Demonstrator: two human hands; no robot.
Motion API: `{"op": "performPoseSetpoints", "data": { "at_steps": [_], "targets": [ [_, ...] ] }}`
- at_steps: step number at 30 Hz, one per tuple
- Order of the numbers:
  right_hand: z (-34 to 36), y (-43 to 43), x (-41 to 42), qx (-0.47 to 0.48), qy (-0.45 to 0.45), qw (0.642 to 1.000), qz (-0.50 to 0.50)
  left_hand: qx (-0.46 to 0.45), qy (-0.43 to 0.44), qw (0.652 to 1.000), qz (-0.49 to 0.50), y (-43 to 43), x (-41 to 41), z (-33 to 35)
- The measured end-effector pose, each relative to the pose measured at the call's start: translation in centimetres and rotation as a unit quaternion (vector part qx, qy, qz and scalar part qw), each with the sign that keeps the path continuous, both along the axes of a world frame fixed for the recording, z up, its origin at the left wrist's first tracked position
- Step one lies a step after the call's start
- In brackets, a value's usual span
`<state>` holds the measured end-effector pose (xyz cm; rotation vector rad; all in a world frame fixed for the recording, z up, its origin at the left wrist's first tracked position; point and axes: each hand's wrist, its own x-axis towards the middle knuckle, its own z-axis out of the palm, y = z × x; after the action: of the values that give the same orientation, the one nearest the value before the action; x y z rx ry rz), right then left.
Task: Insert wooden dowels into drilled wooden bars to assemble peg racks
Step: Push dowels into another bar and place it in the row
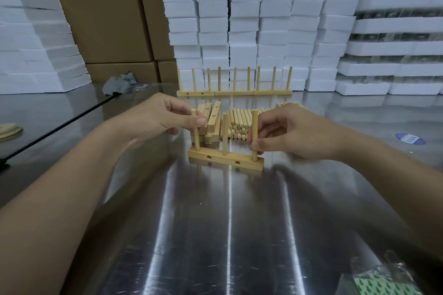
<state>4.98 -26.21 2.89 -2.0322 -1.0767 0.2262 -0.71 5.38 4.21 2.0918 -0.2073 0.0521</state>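
A drilled wooden bar lies across the steel table in front of me, with three dowels standing upright in it. My left hand pinches the top of the left dowel. My right hand pinches the right dowel low down near the bar. The middle dowel stands free between them. Behind the bar lie a pile of loose dowels and a stack of drilled bars.
A row of finished peg racks stands at the table's far side before stacked white foam blocks. Cardboard boxes and a grey rag are back left. A plastic bag lies near right, a blue sticker at right.
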Motion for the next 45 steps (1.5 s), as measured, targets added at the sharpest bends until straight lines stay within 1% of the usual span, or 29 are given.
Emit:
{"op": "performPoseSetpoints", "data": {
  "at_steps": [5,10,16,23,26,29,31,35,39,42,45],
  "targets": [
    [0.1,0.1,-0.1,-0.007,-0.035,0.999,0.0,0.002,0.0,1.0,0.003,-0.1,0.0,0.0],
    [0.2,0.3,-0.2,-0.037,-0.09,0.994,-0.044,0.0,0.008,1.0,0.0,-0.1,-0.1,0.1],
    [0.4,0.4,-0.5,-0.057,-0.12,0.988,-0.073,0.003,0.017,1.0,-0.003,-0.1,-0.2,0.1],
    [-0.3,0.8,-0.7,-0.122,-0.21,0.965,-0.103,0.012,0.026,0.999,-0.02,-0.1,-0.2,0.2],
    [-0.6,1.2,-0.8,-0.135,-0.211,0.961,-0.116,0.018,0.026,0.999,-0.02,0.0,0.0,0.1],
    [-0.6,1.1,-0.5,-0.115,-0.172,0.969,-0.139,0.015,0.016,1.0,-0.021,0.0,0.1,-0.1],
    [-0.8,0.9,-0.4,-0.114,-0.163,0.969,-0.143,0.018,0.016,0.999,-0.024,-0.1,0.0,-0.1],
    [-0.9,0.8,-0.3,-0.12,-0.185,0.965,-0.144,0.081,0.036,0.995,-0.045,-1.2,-0.1,-0.6],
    [-0.9,0.8,-0.2,-0.104,-0.187,0.967,-0.141,0.111,0.046,0.99,-0.072,-2.5,0.1,-1.3],
    [-1.0,0.9,-0.3,-0.087,-0.172,0.971,-0.143,0.141,0.038,0.986,-0.076,-2.9,0.3,-1.5],
    [-0.6,0.7,-0.3,-0.061,-0.15,0.977,-0.14,0.143,0.026,0.986,-0.076,-2.9,0.4,-1.7]
  ]
}}
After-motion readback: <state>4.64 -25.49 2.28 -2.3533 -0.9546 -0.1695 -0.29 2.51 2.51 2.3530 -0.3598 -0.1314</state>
